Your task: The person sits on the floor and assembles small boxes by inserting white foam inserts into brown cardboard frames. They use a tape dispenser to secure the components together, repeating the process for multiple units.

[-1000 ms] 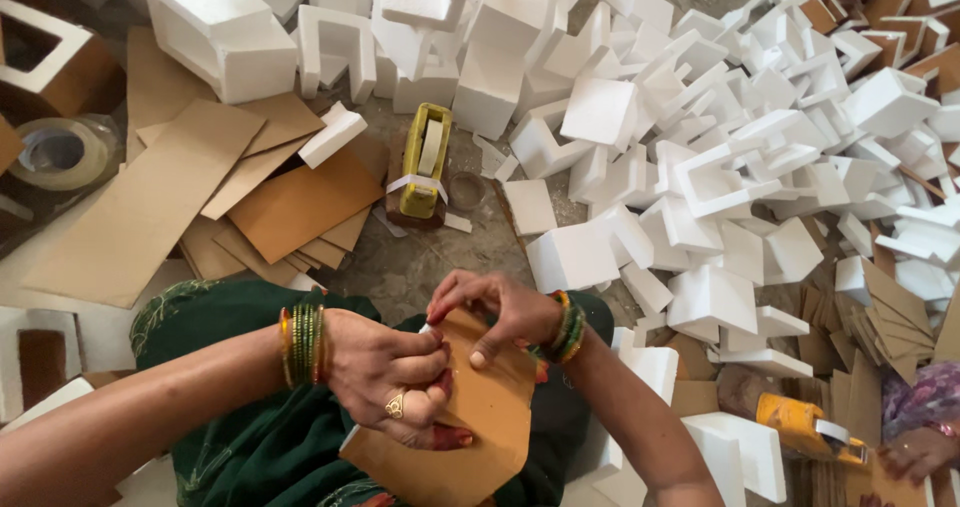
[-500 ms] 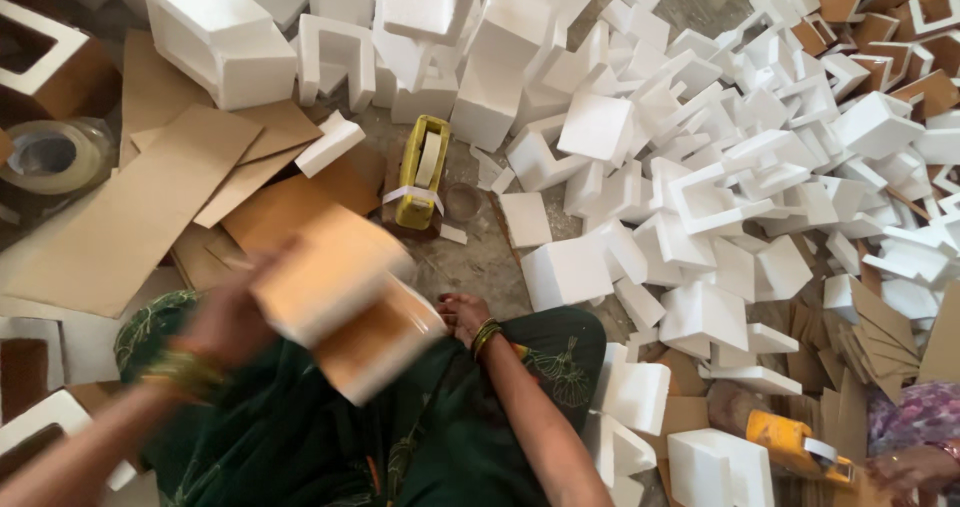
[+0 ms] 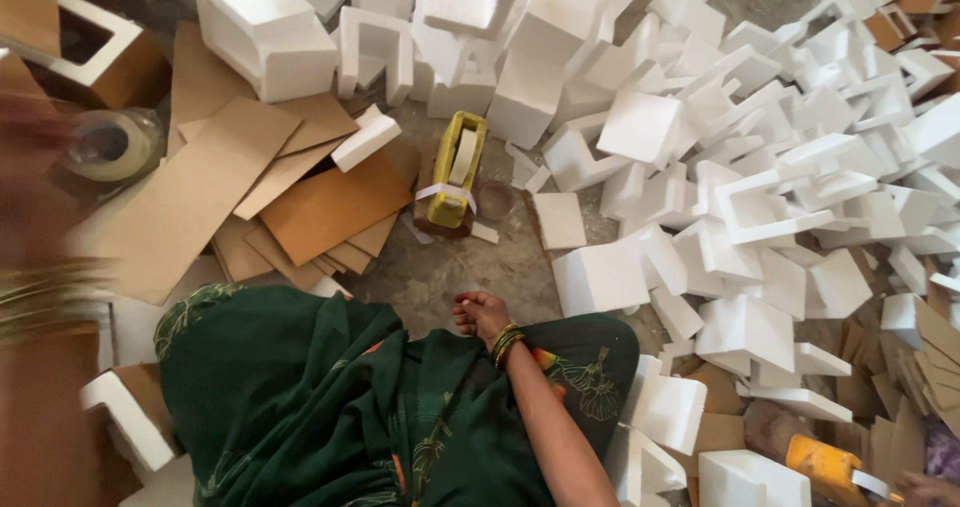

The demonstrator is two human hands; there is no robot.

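Note:
My right hand rests at the edge of my dark green garment, just above the concrete floor, fingers curled in with nothing in them. Bangles circle its wrist. My left hand is a brown motion blur at the far left edge, with blurred bangles below it. Its grip cannot be made out. A blurred brown cardboard shape fills the lower left corner. A yellow tape dispenser lies on the floor ahead of my right hand.
A large heap of white foam blocks covers the right and top. Flat cardboard sheets lie left of the dispenser, with a tape roll beyond. Another person's hand and an orange dispenser sit bottom right.
Both hands held a cardboard-wrapped block over my lap. My left hand then swung it away to the left into blur, and my right hand let go and dropped to my knee.

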